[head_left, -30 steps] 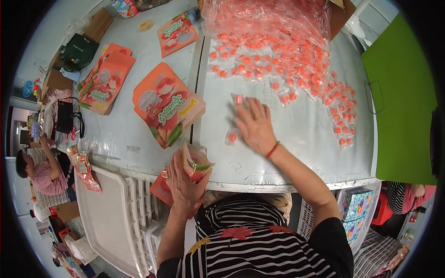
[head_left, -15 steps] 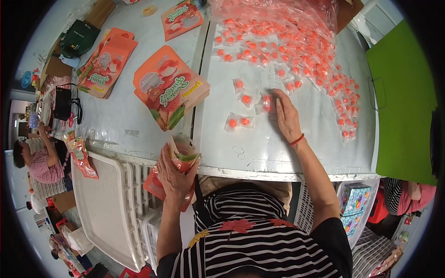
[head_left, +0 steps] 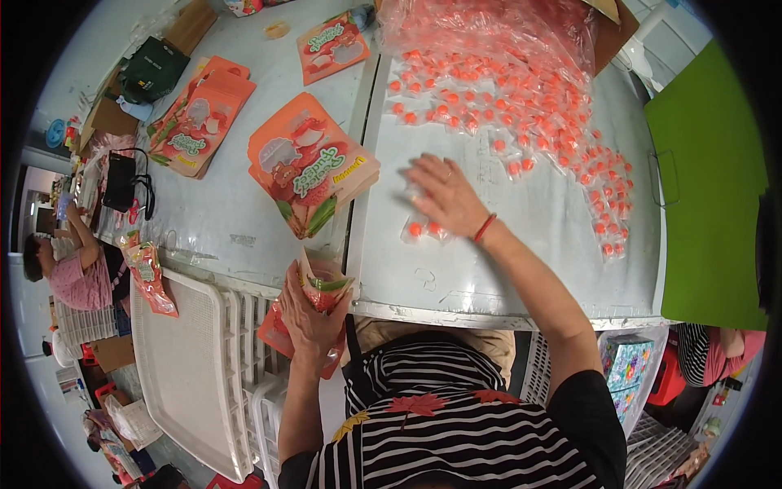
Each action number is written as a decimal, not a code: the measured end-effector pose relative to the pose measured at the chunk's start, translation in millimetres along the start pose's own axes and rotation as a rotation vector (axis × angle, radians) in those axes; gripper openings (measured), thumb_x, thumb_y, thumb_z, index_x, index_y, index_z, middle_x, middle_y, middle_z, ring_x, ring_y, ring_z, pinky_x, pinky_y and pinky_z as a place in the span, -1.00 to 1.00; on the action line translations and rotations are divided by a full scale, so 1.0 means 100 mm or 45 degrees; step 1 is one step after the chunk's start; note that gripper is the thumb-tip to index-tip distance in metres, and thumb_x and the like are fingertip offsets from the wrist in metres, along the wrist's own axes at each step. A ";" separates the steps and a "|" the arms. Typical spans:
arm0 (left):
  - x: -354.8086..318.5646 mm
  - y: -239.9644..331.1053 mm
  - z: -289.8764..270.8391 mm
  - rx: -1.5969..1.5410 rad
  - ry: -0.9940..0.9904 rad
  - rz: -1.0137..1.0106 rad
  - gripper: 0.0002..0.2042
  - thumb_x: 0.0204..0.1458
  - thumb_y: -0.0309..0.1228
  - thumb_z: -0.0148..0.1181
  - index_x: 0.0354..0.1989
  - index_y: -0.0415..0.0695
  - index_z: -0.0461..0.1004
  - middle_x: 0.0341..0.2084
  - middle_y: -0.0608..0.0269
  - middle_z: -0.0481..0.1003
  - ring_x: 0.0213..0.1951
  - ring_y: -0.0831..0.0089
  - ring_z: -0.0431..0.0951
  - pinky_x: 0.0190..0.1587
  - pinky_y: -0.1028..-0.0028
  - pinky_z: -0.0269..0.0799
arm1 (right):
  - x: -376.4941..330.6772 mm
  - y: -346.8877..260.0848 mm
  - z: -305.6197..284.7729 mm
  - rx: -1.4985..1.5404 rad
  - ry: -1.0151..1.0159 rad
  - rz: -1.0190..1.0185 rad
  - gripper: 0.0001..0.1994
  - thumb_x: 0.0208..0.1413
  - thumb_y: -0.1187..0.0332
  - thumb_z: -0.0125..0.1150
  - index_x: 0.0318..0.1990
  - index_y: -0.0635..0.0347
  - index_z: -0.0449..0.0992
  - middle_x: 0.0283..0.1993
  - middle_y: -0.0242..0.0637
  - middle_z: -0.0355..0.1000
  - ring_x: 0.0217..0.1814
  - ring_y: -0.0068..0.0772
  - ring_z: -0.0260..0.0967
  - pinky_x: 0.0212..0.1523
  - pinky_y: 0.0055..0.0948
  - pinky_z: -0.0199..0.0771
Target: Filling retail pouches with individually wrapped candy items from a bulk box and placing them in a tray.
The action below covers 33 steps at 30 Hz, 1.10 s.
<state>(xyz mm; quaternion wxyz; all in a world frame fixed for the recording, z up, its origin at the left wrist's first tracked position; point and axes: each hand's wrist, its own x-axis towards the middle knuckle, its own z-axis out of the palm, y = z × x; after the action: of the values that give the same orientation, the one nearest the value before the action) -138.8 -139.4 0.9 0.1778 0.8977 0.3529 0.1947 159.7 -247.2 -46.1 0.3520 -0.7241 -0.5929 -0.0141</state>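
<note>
My left hand (head_left: pixel 306 322) is closed around an orange-red candy pouch (head_left: pixel 327 295) at the front edge of the table, with the pouch's mouth toward the tabletop. Fingers stretched and slightly spread, my right hand (head_left: pixel 448 198) lies low over the table and covers part of a small group of wrapped candies. Two of these clear-wrapped orange candies (head_left: pixel 423 230) show just below its palm; how many are under the fingers is hidden. Beyond it spreads a large heap of the same wrapped candies (head_left: pixel 521 102).
A stack of flat pouches (head_left: pixel 314 167) lies left of the table seam, another stack (head_left: pixel 199 122) farther left, and more pouches (head_left: pixel 332 50) at the back. A green panel (head_left: pixel 713 196) borders the right side. White plastic trays (head_left: pixel 187 359) stand below the front edge. Another person (head_left: pixel 81 273) is at far left.
My right hand has swept left across the table and now covers candies that showed before. My left hand keeps its hold on the pouch. The view has shifted slightly.
</note>
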 end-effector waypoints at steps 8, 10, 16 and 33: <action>0.05 -0.04 0.09 -0.013 0.021 0.063 -0.09 -0.29 -0.18 0.47 0.22 -0.31 0.09 -0.03 -0.18 0.32 0.03 -0.10 0.32 0.07 0.10 0.24 | -0.09 -0.81 0.46 -0.012 0.103 0.232 -0.49 0.03 0.10 0.19 0.11 0.12 0.32 0.19 -0.01 0.20 0.26 0.20 0.08 0.21 0.14 0.06; 0.08 -0.03 0.08 0.016 0.032 0.067 -0.10 -0.28 -0.19 0.46 0.22 -0.32 0.08 -0.02 -0.18 0.32 0.04 -0.10 0.32 0.08 0.10 0.23 | -0.06 -0.58 0.37 -0.122 0.239 0.189 -0.49 0.06 0.09 0.16 0.14 0.09 0.32 0.20 -0.03 0.20 0.27 0.23 0.05 0.21 0.15 0.05; 0.03 -0.02 0.05 0.017 -0.048 0.012 -0.10 -0.24 -0.29 0.44 0.27 -0.28 0.02 0.10 -0.16 0.25 0.12 -0.09 0.27 0.15 0.12 0.20 | -0.19 0.79 -0.59 -0.915 0.391 0.485 -0.53 0.16 0.11 0.04 0.18 0.10 0.31 0.23 -0.03 0.22 0.29 0.14 0.07 0.23 0.10 0.04; 0.08 -0.01 0.10 0.045 -0.044 0.043 -0.09 -0.24 -0.28 0.45 0.29 -0.25 0.01 0.11 -0.18 0.26 0.13 -0.09 0.30 0.15 0.13 0.22 | -0.94 1.23 -1.31 1.821 0.901 1.026 -0.53 0.34 0.05 -0.32 0.12 0.26 0.29 0.05 -0.14 0.39 0.14 -0.26 0.33 0.18 -0.31 0.28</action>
<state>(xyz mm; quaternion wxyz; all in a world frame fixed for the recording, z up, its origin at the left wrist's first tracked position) -128.7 -134.8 -6.6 0.1648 0.9098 0.3379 0.1758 290.2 -402.2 -49.5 0.8600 -0.4380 -0.0173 0.2611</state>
